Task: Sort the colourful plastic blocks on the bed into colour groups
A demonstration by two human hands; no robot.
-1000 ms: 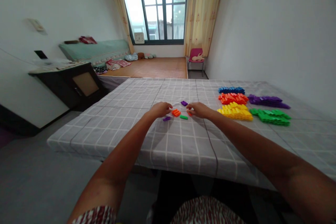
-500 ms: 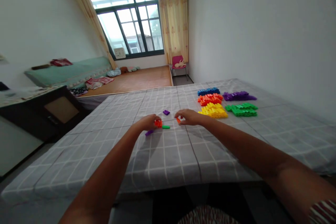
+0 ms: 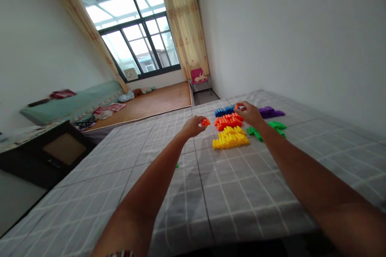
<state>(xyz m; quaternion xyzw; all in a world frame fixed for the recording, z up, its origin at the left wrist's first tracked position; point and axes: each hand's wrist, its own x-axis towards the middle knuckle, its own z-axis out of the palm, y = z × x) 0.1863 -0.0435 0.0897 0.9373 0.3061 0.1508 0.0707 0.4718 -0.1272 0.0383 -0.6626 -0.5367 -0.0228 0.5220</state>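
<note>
Over the checked cloth (image 3: 169, 192), two hands pinch orange pieces.
The left hand (image 3: 193, 127) grips orange pieces (image 3: 205, 122) left of the orange pile (image 3: 228, 121); the right hand (image 3: 249, 113) pinches an orange piece (image 3: 237, 106) near the blue pile (image 3: 224, 111).

My right forearm (image 3: 289, 156) hides part of the green pile (image 3: 276, 125). My left arm (image 3: 159, 176) covers most of a green piece (image 3: 177, 165). Both arms run off the bottom edge, and the clock's (image 3: 130, 74) markings are too small to read.
</note>
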